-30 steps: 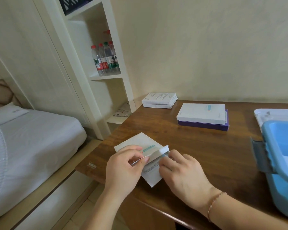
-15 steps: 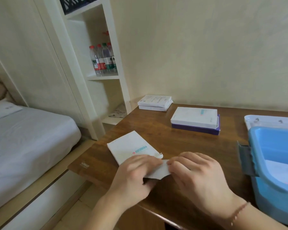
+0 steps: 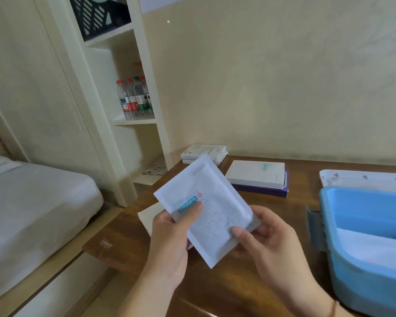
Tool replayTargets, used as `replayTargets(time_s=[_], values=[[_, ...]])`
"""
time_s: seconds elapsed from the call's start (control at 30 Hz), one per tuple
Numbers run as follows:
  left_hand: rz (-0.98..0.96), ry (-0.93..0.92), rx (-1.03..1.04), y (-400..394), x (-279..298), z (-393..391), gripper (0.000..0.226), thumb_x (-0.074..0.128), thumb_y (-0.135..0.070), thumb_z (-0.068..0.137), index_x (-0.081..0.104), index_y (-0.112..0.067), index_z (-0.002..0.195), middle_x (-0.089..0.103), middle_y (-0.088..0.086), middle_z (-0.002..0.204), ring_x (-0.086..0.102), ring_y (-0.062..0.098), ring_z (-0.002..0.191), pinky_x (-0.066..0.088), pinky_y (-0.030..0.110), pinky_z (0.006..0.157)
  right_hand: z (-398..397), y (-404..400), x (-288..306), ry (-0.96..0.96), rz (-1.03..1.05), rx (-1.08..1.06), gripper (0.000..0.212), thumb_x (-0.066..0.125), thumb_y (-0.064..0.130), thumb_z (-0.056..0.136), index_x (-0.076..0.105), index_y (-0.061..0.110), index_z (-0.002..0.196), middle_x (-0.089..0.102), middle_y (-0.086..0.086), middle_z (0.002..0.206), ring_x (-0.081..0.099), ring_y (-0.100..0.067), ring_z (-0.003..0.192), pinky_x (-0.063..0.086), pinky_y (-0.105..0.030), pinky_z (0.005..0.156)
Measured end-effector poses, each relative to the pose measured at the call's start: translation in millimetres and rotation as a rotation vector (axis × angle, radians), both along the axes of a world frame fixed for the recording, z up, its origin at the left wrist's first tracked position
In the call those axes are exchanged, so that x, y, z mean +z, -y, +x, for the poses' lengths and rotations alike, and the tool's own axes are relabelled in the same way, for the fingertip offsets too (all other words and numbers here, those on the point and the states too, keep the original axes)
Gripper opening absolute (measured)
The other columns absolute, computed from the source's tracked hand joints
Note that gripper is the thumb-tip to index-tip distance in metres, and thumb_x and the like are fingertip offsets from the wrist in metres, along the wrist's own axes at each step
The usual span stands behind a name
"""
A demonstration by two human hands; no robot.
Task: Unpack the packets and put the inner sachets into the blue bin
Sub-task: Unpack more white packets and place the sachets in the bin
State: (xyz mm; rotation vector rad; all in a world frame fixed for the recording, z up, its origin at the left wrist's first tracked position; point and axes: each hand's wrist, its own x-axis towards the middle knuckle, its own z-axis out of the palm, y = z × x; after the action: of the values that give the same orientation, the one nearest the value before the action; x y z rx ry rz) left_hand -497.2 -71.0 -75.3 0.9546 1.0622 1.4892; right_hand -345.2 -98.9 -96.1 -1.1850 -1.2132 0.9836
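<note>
Over the front left corner of the dark wooden worktop (image 3: 249,291), the left hand (image 3: 169,243) pinches a flat white paper sachet with a teal label and a small red mark (image 3: 206,209), thumb pressed on the label and the other fingers hidden behind it. The sachet is held up off the worktop, tilted, its long axis running from upper left, toward the far edge, down to lower right, toward the person. The right hand (image 3: 268,245) grips its lower right side, thumb on the face and fingers curled behind. Under the hands a cream outer packet (image 3: 150,216) lies flat on the wood. The blue plastic bin (image 3: 364,234) sits at the right edge, open-topped, with something white already inside. It lies to the right of the sachet, so the right hand is nearer and looks better placed to carry it across.
</note>
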Motion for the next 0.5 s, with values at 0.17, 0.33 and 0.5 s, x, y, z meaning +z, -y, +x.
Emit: replayTargets(time_s=[0.17, 0.33, 0.5], values=[[0.151, 0.104, -0.177, -12, 45, -22, 0.027, 0.062, -0.03, 0.08, 0.072, -0.023, 0.104, 0.071, 0.006, 0.097, 0.07, 0.022, 0.086, 0.055, 0.035, 0.07, 29, 34, 28, 0.064, 0.071, -0.039, 0.035, 0.076, 0.014, 0.079, 0.064, 0.037, 0.101, 0.074, 0.009, 0.093, 0.072, -0.007, 0.081, 0.058, -0.023, 0.061], [0.461, -0.232, -0.503, -16, 97, 23, 0.053, 0.08, -0.01, 0.069, 0.066, -0.027, 0.117, 0.074, 0.01, 0.092, 0.071, 0.023, 0.077, 0.059, 0.03, 0.062, 97, 69, 78, 0.226, 0.208, -0.12, 0.039, 0.072, 0.003, 0.082, 0.063, 0.035, 0.103, 0.075, 0.005, 0.075, 0.065, -0.009, 0.055, 0.049, -0.017, 0.055], [0.589, -0.477, -0.683, -33, 117, 114, 0.047, 0.073, -0.004, 0.077, 0.063, -0.023, 0.119, 0.073, 0.015, 0.095, 0.069, 0.023, 0.079, 0.059, 0.033, 0.072, 186, 75, 107, 0.397, 0.148, -0.37, 0.044, 0.073, 0.003, 0.082, 0.063, 0.033, 0.113, 0.073, 0.001, 0.072, 0.063, -0.027, 0.054, 0.057, -0.045, 0.065]])
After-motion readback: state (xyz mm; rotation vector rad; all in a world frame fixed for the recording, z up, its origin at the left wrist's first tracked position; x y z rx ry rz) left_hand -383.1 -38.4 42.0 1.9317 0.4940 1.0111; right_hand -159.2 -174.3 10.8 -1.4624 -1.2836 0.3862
